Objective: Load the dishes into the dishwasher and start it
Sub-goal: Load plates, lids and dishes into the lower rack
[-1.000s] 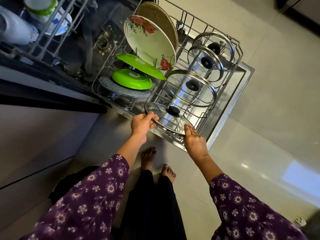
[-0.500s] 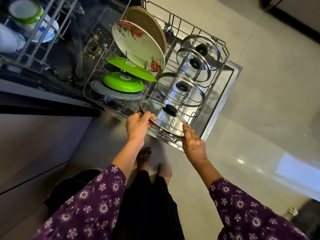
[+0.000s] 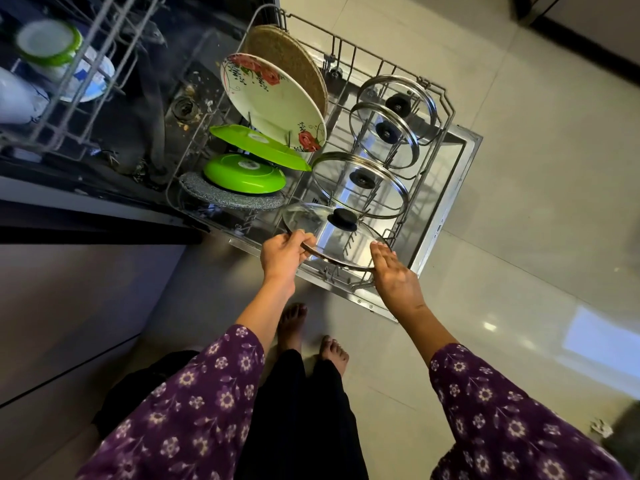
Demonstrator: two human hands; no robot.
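Round glass lid with a metal rim and a black knob (image 3: 325,237) at the front right of the pulled-out wire lower rack (image 3: 446,105), tilted, knob side up, over the nearest tines; whether seated between them or only held above, impossible to tell; left hand (image 3: 282,251) on the lid's near-left edge, fingers curled under the metal rim and thumb laid over it in a firm grip; right hand (image 3: 394,275) at the near-right edge, fingers straight and close together, flat against the rim, not closed on anything; just behind, three more metal-rimmed glass lids standing on edge in a row down the right side of the rack: a large lid (image 3: 360,199) nearest, then a middle lid (image 3: 384,150) and a rear lid (image 3: 412,91) overlapping; on the left side, front to back, a grey speckled round dish (image 3: 207,192) lying low, a bright green round dish (image 3: 244,178) overlapping it, a flat green lid (image 3: 242,140), a white plate with red roses (image 3: 273,102) leaning upright, and a brown woven round mat (image 3: 287,60) close behind it; under the rack, the open stainless dishwasher door (image 3: 465,161); upper left, a grey wire upper rack (image 3: 104,64) holding a white tub with a green band (image 3: 48,43); below the hands, purple flowered sleeves (image 3: 194,410), black trousers and two bare feet (image 3: 292,323) on pale glossy floor tiles (image 3: 536,237).
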